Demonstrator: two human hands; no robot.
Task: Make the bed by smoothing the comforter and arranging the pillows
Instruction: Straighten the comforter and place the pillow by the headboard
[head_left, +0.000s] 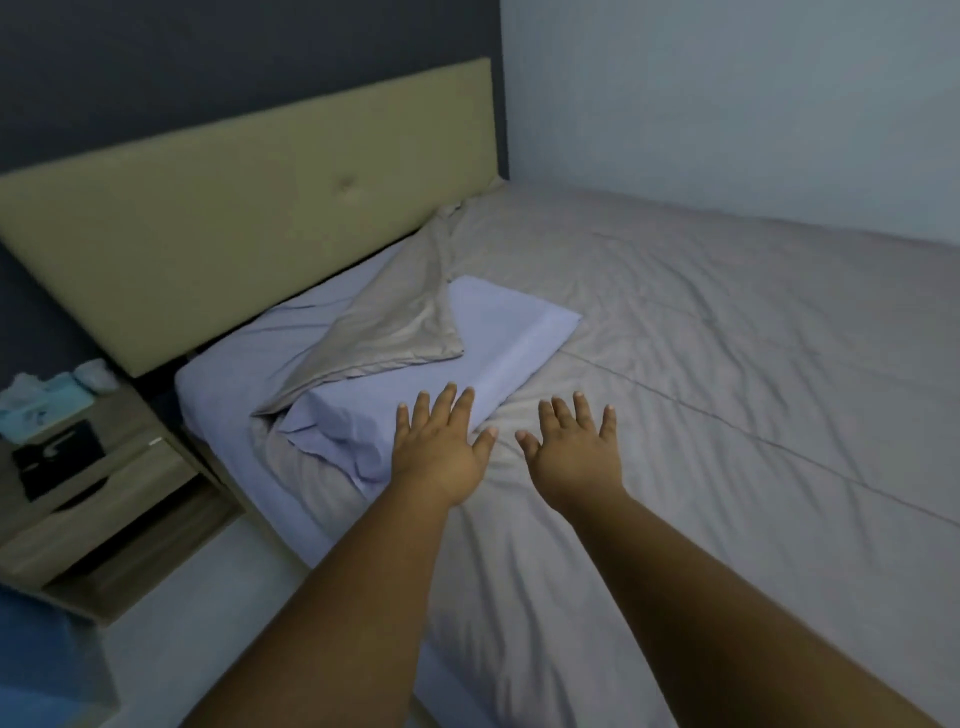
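Observation:
A beige comforter (701, 374) covers most of the bed, creased, with one corner folded back near the headboard. A pale lilac pillow (498, 338) lies on the comforter near the left side, partly under that folded corner. My left hand (439, 449) is open, fingers spread, its fingertips over the pillow's near edge. Just to its right, my right hand (574, 449) is spread flat over the comforter. Neither hand holds anything.
A beige padded headboard (249, 208) stands at the bed's head against a dark wall. The lilac fitted sheet (249, 358) shows at the uncovered corner. A wooden nightstand (98, 493) at the left carries a tissue box (41, 405). A pale wall borders the bed's far side.

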